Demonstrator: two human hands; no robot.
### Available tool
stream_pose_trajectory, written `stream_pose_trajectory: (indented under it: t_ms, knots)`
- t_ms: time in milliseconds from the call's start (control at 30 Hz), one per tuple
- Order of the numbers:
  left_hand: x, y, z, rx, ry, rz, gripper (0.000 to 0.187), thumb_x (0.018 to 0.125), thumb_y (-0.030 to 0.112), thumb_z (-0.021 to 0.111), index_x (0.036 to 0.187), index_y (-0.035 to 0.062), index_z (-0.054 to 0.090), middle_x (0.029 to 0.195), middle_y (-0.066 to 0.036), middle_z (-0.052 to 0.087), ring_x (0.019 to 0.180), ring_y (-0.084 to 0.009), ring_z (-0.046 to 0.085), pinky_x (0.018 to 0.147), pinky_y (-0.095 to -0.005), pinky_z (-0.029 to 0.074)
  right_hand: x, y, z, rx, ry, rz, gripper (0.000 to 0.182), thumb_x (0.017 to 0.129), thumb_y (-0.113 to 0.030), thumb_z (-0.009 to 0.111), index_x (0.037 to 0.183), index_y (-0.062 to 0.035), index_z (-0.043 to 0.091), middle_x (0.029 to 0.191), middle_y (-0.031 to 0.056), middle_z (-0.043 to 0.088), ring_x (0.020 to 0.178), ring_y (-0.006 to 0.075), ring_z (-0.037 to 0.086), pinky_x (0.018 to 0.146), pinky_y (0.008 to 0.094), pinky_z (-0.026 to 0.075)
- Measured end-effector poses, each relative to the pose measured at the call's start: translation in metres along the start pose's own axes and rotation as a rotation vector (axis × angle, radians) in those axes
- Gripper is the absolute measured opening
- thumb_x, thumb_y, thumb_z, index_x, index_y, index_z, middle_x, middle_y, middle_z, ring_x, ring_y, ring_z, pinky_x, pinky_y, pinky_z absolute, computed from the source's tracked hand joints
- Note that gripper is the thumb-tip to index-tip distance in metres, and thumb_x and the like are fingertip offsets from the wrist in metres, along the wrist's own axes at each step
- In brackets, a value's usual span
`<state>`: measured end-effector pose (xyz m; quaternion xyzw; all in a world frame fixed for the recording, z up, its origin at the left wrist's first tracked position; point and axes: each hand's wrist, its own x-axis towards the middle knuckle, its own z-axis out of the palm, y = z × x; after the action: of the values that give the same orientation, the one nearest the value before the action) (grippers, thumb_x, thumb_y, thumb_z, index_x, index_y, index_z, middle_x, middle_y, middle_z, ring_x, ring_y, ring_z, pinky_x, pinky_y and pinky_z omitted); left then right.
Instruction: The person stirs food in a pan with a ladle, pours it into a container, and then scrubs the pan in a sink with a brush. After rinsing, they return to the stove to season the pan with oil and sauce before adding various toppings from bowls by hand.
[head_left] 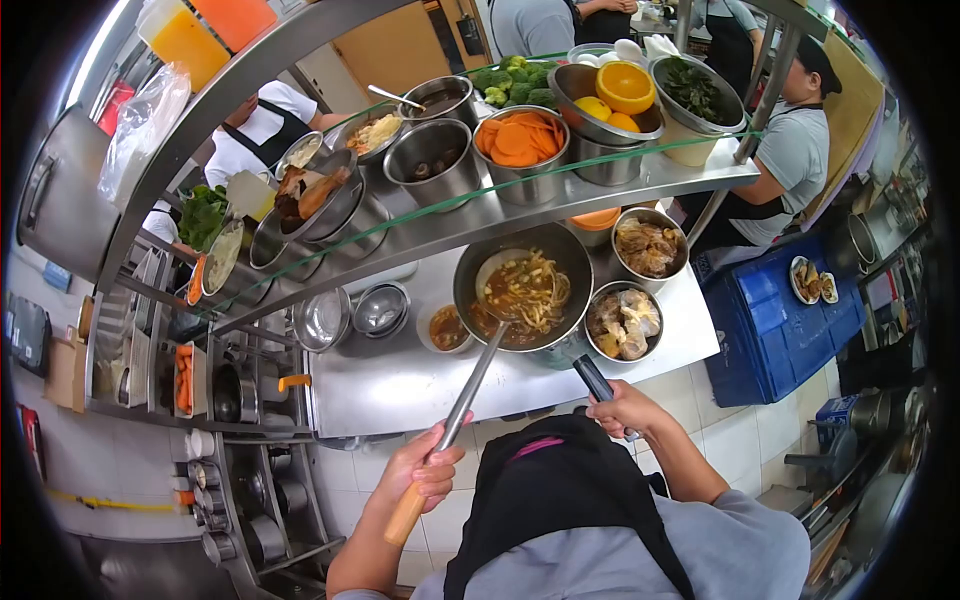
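Pan ahead of both hands

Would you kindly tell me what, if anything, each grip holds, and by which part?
Left grip: the long, silver-grey metal ladle, near its wooden end. Right grip: the round, dark metal pan, by its black handle.

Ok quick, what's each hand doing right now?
Left hand: closed, holding the ladle.
Right hand: closed, holding the pan handle.
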<state>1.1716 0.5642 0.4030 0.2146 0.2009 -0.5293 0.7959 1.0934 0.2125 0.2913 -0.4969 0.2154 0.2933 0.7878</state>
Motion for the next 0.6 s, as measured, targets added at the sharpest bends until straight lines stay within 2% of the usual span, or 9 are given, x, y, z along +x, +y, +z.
stream_pose_trajectory:
  t_ms: [100, 167, 300, 400, 567, 600]
  knots:
    - [-0.023, 0.01, -0.001, 0.003, -0.018, 0.057, 0.045, 0.107, 0.029, 0.04, 0.148, 0.0098, 0.034, 0.073, 0.0, 0.042, 0.041, -0.0006, 0.036, 0.036, -0.0194, 0.038, 0.003, 0.0, 0.0, 0.028, -0.009, 0.007, 0.023, 0.085, 0.001, 0.064, 0.088, -0.0084, 0.043, 0.056, -0.0016, 0.043, 0.041, 0.0075, 0.042, 0.036, 0.0275, 0.035]
    - [-0.038, 0.015, -0.003, -0.008, -0.004, 0.087, 0.045, 0.107, 0.027, 0.04, 0.148, 0.0092, 0.033, 0.072, -0.001, 0.042, 0.04, -0.0014, 0.036, 0.036, -0.0201, 0.038, 0.004, 0.0, 0.002, 0.018, 0.016, -0.01, 0.025, 0.084, 0.0, 0.066, 0.086, -0.0098, 0.043, 0.054, -0.0021, 0.04, 0.039, 0.0065, 0.037, 0.035, 0.0259, 0.031]
    - [-0.061, 0.024, -0.017, 0.051, 0.034, 0.204, 0.045, 0.107, 0.026, 0.041, 0.148, 0.0088, 0.033, 0.071, -0.001, 0.042, 0.041, -0.0021, 0.036, 0.036, -0.0199, 0.037, 0.008, -0.001, 0.006, -0.004, 0.051, -0.031, 0.025, 0.083, 0.0, 0.067, 0.086, -0.0094, 0.044, 0.053, -0.0026, 0.04, 0.039, 0.0065, 0.038, 0.034, 0.0259, 0.031]
    - [-0.066, 0.028, -0.04, 0.186, 0.134, 0.269, 0.043, 0.106, 0.027, 0.042, 0.145, 0.0092, 0.038, 0.07, 0.0, 0.042, 0.041, -0.002, 0.036, 0.035, -0.0188, 0.036, 0.011, 0.001, 0.004, -0.015, 0.08, -0.032, 0.025, 0.083, 0.001, 0.067, 0.087, -0.0092, 0.044, 0.052, -0.0029, 0.04, 0.038, 0.0065, 0.038, 0.034, 0.026, 0.031]
    - [-0.049, 0.025, -0.096, 0.232, 0.238, 0.31, 0.04, 0.105, 0.03, 0.045, 0.14, 0.0109, 0.043, 0.067, 0.001, 0.041, 0.04, -0.0022, 0.034, 0.034, -0.019, 0.035, 0.014, 0.002, -0.004, -0.029, 0.082, -0.028, 0.025, 0.082, 0.0, 0.067, 0.086, -0.0092, 0.043, 0.052, -0.0026, 0.04, 0.038, 0.0068, 0.038, 0.033, 0.0262, 0.03]
    - [-0.044, 0.023, -0.106, 0.266, 0.264, 0.318, 0.04, 0.105, 0.03, 0.046, 0.14, 0.0117, 0.043, 0.067, 0.001, 0.042, 0.04, -0.0025, 0.034, 0.034, -0.0193, 0.035, 0.015, 0.003, -0.008, -0.021, 0.076, -0.025, 0.025, 0.082, 0.001, 0.067, 0.086, -0.0082, 0.044, 0.054, -0.0016, 0.042, 0.039, 0.0075, 0.04, 0.034, 0.0267, 0.033]
